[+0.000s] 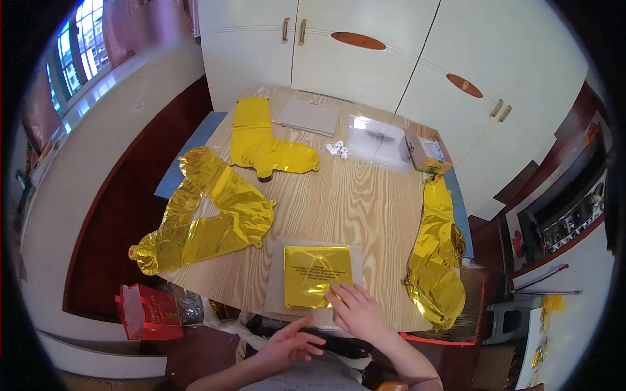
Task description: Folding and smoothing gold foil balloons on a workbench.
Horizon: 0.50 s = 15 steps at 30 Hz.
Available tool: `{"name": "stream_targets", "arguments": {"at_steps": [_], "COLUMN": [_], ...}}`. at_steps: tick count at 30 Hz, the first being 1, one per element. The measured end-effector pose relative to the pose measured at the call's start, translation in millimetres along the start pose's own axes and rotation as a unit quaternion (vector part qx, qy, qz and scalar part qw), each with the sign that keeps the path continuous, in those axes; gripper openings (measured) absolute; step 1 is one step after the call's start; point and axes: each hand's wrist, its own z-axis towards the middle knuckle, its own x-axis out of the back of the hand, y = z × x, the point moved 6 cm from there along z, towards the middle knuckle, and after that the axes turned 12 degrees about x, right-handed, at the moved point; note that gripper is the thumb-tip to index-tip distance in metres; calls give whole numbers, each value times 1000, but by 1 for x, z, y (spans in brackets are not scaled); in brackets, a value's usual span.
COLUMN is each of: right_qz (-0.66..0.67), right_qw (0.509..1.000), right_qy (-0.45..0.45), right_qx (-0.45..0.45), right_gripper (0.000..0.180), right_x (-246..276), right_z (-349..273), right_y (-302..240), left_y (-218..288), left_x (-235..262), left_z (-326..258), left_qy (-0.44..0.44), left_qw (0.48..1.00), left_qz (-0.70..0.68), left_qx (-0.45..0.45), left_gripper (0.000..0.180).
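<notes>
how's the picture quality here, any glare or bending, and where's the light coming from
Head view: strong fisheye, so the wooden table edges and white cupboards bow toward a black rim; daylight enters from the window at upper left; the gold foil balloons and the flat gold packet under the right hand throw bright glare; the centre is sharp, the edges softer.

On the table (pixel 339 195), at the near edge: a folded foil packet (pixel 317 275), right hand (pixel 355 311) resting on its near right corner, left hand (pixel 287 344) nearer still, off the table edge. Left of the packet a large foil balloon (pixel 208 218), behind that another (pixel 264 146); along the right edge a third (pixel 437 254). At the far side a flat board (pixel 306 116), right of it a clear bag (pixel 377 140) and an open box (pixel 424 153), small caps (pixel 338 149) between; left of the table, below its near corner, a bag (pixel 147 311).
</notes>
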Motion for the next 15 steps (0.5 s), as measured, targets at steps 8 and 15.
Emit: {"name": "stream_targets", "arguments": {"at_steps": [8,15], "right_qz": [-22,-9], "right_qw": [998,997], "right_qy": [-13,16], "right_qx": [60,78], "right_gripper": [50,42], "right_x": [-2,-6], "right_z": [0,-3], "right_y": [-4,-5], "left_y": [17,33], "left_x": [17,21], "left_z": [19,17], "left_qy": [9,155], "left_qw": [977,968], "left_qz": [-205,-194], "left_qx": [-65,-44], "left_gripper": [41,21]}}
